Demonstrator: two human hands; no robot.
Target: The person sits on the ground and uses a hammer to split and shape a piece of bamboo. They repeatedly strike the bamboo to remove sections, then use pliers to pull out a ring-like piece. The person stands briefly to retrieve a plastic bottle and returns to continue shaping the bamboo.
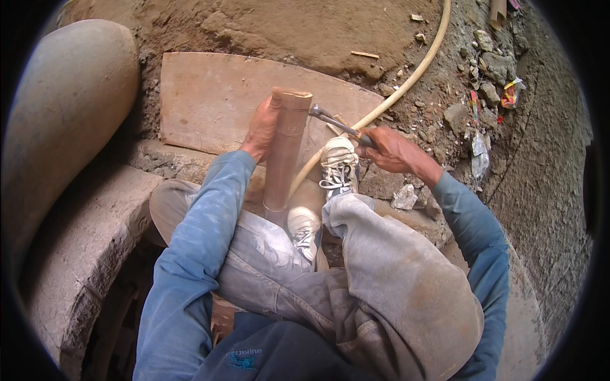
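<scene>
My left hand [262,132] is closed around the upper part of a long brown tube-shaped piece [284,152]. The piece stands nearly upright between my legs, and its upper end looks rough. A line runs around it near the top and another near the bottom. My right hand [391,151] grips the handle of a hammer [340,124]. The hammer's metal head is beside the tube's upper right side; I cannot tell whether they touch. My white laced shoes [338,162] are just right of the tube.
A flat reddish slab [210,101] lies beyond my hands. A pale hose [416,79] curves across it and past my shoe. A large rounded grey object [82,108] stands left, above a curved block edge [95,235]. Stones [495,66] and wrappers [480,155] litter the right side.
</scene>
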